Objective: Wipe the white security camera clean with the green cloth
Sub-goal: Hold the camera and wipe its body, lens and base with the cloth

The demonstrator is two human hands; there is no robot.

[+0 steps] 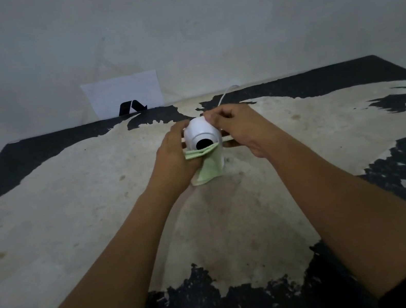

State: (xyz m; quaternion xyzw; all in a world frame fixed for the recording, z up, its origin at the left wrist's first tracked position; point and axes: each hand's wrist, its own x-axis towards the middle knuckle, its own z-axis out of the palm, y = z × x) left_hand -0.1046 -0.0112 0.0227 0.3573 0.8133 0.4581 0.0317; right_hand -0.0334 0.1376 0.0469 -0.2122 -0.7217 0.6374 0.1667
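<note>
The white security camera point(200, 132) stands upright near the middle of the worn table, its round head and black lens facing me. My left hand point(174, 159) grips the green cloth point(208, 165) and presses it against the camera's front just below the lens; the cloth hangs down over the base. My right hand point(236, 128) holds the camera's right side and top, fingers curled on the head. A white cable point(225, 94) runs from behind the camera toward the wall.
The table point(69, 204) has a pale worn centre with flaking black paint at its edges. A white sheet of paper point(125, 91) leans against the grey wall behind, with a small black folded stand point(131, 107) in front of it.
</note>
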